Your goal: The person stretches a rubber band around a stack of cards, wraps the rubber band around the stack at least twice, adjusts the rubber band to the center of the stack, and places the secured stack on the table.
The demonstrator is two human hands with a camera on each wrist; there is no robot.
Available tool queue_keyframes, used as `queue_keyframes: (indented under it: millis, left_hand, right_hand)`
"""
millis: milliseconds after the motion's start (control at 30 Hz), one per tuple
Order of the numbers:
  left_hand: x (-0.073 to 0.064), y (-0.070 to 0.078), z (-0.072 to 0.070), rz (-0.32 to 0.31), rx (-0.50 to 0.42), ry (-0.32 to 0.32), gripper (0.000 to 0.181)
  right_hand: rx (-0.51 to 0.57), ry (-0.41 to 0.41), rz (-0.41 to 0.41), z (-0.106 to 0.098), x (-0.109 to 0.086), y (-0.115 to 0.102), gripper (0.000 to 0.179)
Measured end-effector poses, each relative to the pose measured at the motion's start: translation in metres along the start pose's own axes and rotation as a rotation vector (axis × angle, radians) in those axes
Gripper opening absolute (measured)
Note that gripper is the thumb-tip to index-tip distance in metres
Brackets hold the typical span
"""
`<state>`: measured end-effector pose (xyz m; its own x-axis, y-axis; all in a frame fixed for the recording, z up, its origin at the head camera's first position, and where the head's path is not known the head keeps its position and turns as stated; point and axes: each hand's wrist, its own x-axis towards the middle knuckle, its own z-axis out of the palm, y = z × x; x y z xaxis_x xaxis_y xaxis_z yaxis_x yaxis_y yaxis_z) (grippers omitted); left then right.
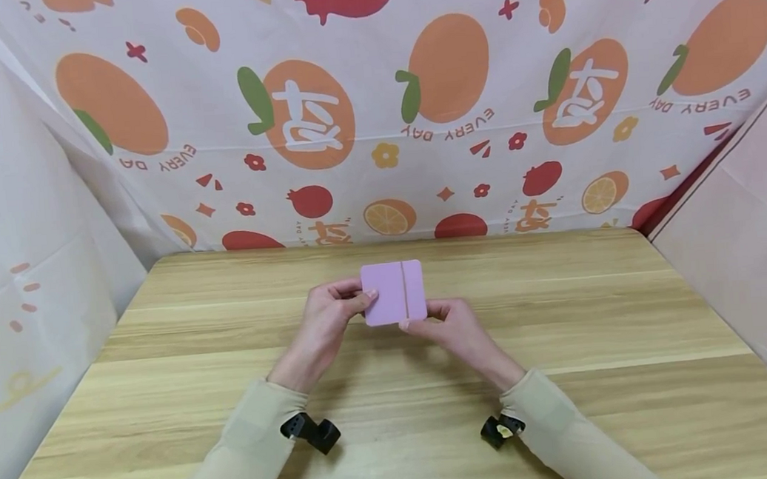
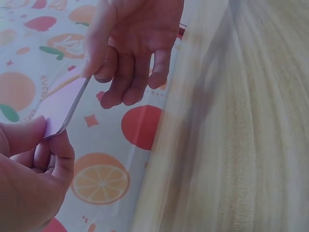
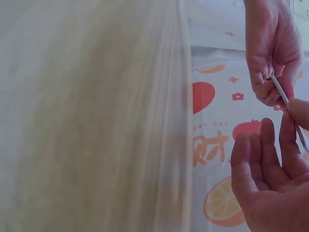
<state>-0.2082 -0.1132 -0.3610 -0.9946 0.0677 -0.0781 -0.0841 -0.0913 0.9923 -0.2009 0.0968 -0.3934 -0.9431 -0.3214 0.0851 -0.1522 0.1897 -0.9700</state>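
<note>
A thin square lilac notebook (image 1: 383, 293) with rounded corners is held up above the table, a tan elastic band (image 1: 404, 290) running across it near its right edge. My left hand (image 1: 328, 321) grips its left side, thumb on the cover and fingers behind. At the lower right corner, my right hand (image 1: 457, 331) pinches the edge by the band's end between thumb and index finger. In the left wrist view the layered edge of the notebook (image 2: 72, 108) shows between both hands. The right wrist view sees the notebook (image 3: 282, 92) nearly edge-on, with the right hand's other fingers (image 3: 268, 150) loosely spread.
Below the hands lies a wood-grain table (image 1: 397, 431). A white cloth (image 1: 366, 181) printed with fruit hangs along its far edge, and pale cloth walls (image 1: 36, 241) stand at both sides. Each wrist wears a black camera mount (image 1: 311, 431).
</note>
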Motion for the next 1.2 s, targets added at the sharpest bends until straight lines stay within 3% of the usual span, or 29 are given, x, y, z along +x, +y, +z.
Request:
queue_keyframes:
  millis: [400,567,900,1200]
  left_hand:
    - [0.001,-0.002,-0.001,-0.009,0.009,-0.001,0.026]
    - [0.001,-0.002,-0.001,-0.023,0.032,-0.016,0.026]
    - [0.002,-0.009,0.001,-0.042,0.063,-0.028,0.025]
    - [-0.001,-0.011,0.001,-0.048,0.109,-0.100,0.024]
  right_hand:
    - [-0.004,-0.020,0.050,-0.002,0.001,0.000,0.033]
    - [-0.051,0.005,0.039,-0.007,0.003,0.002,0.025]
    - [-0.067,0.107,-0.068,-0.014,0.003,-0.005,0.028]
    - [-0.126,0.223,-0.227,-0.017,0.003,-0.007,0.039]
